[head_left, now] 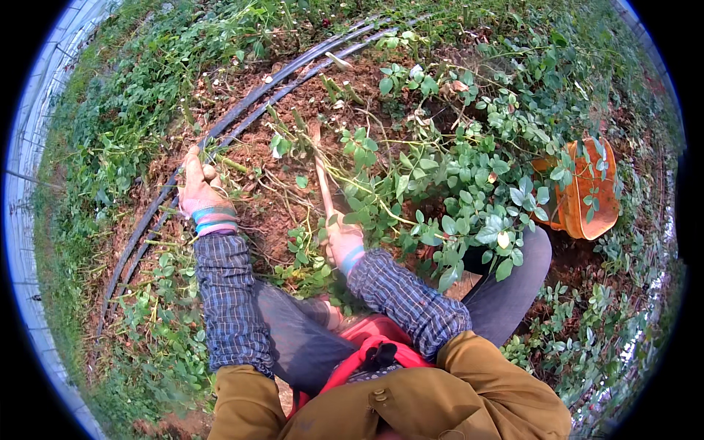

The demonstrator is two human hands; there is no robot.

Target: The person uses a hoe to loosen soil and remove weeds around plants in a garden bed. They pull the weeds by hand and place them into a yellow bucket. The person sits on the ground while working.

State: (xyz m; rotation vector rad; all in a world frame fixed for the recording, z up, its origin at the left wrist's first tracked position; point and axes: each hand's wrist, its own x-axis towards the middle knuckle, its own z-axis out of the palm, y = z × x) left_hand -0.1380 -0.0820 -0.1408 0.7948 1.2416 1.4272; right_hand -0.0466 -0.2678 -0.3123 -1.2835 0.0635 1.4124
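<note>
My left hand (203, 189), in a pale glove with a striped cuff, is curled beside the black drip lines (246, 110) at the left of the bed; whatever it holds is hidden. My right hand (341, 238), also gloved, is closed on a long pale wooden handle (322, 176) that reaches up among leafy rose stems (425, 169) to the reddish soil (260, 198). The far end of the handle is partly hidden among stems. Short cut green stubs (297, 121) stand around it.
An orange plastic container (587, 202) lies among foliage at the right. My bent legs (506, 286) and a red item (370, 337) are below my arms. Dense plants (95, 139) border the bed, and a whitish greenhouse wall (29, 220) curves along the left rim.
</note>
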